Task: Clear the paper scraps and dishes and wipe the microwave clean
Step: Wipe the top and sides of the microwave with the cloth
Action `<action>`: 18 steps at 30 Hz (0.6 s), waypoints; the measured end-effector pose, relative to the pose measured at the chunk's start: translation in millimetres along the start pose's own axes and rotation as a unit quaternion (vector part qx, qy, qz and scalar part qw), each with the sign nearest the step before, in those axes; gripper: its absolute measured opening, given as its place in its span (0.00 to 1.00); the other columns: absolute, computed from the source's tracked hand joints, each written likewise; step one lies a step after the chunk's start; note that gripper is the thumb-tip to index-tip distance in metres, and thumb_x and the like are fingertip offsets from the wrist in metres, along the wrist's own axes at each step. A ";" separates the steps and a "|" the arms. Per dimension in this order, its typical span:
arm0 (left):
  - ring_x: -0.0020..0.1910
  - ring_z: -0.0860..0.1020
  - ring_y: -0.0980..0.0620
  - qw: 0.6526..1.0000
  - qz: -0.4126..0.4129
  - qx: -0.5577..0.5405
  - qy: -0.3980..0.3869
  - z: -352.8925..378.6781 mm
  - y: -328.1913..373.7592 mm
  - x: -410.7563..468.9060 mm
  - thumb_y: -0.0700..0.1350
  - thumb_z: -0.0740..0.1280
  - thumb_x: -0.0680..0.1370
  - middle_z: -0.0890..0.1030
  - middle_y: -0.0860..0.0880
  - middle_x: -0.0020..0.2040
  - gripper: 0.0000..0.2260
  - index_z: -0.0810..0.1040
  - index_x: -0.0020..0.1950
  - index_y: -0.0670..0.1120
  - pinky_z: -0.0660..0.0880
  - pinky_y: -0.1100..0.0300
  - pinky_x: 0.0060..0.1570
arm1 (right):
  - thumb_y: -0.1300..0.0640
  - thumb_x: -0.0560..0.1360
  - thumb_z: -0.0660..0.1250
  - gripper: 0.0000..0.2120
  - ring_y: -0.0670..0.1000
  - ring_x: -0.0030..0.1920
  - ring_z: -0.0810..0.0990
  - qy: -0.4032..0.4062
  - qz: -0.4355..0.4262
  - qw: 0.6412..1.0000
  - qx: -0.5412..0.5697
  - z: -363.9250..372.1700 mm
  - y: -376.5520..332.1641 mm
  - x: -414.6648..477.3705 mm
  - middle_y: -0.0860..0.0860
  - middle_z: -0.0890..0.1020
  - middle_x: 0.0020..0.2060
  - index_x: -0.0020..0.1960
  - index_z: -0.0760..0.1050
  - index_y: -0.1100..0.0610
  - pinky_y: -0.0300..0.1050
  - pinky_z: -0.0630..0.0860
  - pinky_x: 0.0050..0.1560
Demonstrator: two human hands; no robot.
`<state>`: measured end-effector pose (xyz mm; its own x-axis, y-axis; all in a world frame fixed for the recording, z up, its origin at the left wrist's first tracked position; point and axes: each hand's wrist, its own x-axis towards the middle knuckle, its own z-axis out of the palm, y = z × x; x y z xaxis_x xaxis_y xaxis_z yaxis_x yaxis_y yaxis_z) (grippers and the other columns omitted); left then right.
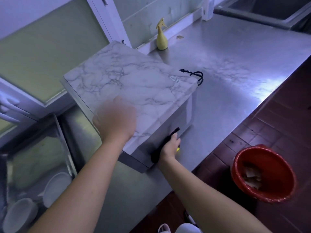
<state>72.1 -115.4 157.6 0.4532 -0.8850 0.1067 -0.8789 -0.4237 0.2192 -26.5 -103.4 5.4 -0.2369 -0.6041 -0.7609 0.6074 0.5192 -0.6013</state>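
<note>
So, checking the head cam feed from my end: the microwave point(134, 81), with its marble-look top, sits corner-on in the middle of the steel counter point(235, 64). The left hand point(116, 120) is lying palm-down on the top panel near the 7 o'clock corner. It's motion-blurred, but as far as I can see the fingers are loose and flat, not wrapped around anything. The right hand point(170, 147) is down at 5 o'clock, clenched around a dark cloth point(158, 153) and pressing it against the microwave's side wall. There's a speck of yellow poking out under that hand, and I can't tell whether it's part of the cloth.

A black cord point(195, 74) loops out from the microwave's 2 o'clock corner onto the counter. At 12 o'clock a yellow spray bottle point(161, 39) stands upright against the back ledge, well apart from the microwave, with a rubber band point(179, 37) lying just to its right.

Off the counter, at 4 o'clock, a red bucket point(277, 169) sits on the dark tiled floor point(277, 115), and the paper scraps point(252, 177) are inside it. At 8 o'clock, white plates point(57, 187) are leaning on edge in a lower steel compartment.
</note>
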 end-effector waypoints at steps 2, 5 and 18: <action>0.77 0.57 0.44 1.000 -0.001 0.001 0.000 -0.9 -0.5 0.2 0.58 0.55 0.79 0.63 0.46 0.76 0.22 0.64 0.73 0.55 0.50 0.43 0.74 | 0.41 0.79 0.59 0.23 0.57 0.61 0.77 -0.008 0.100 0.993 0.062 -0.5 11.1 -14.4 0.52 0.78 0.63 0.69 0.73 0.51 0.56 0.74 0.64; 0.77 0.56 0.45 1.000 0.009 0.000 -0.004 -2.7 -0.9 -0.5 0.58 0.54 0.79 0.62 0.45 0.76 0.23 0.64 0.74 0.54 0.49 0.43 0.74 | 0.46 0.76 0.64 0.13 0.50 0.33 0.81 -0.029 0.186 0.972 0.139 -7.0 7.3 -27.4 0.49 0.83 0.30 0.43 0.80 0.54 0.40 0.77 0.28; 0.76 0.55 0.38 0.998 0.036 0.024 -0.049 -6.1 -3.5 -1.1 0.58 0.50 0.81 0.59 0.40 0.77 0.24 0.61 0.75 0.51 0.49 0.37 0.73 | 0.39 0.78 0.57 0.31 0.61 0.68 0.66 0.158 0.045 0.986 0.008 20.8 36.8 -62.8 0.54 0.58 0.76 0.72 0.65 0.59 0.57 0.64 0.65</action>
<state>75.6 -111.8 162.6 0.3745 -0.9269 0.0241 -0.9156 -0.3656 0.1672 26.5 -58.9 36.1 -0.4051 -0.3365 -0.8501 0.6480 0.5503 -0.5266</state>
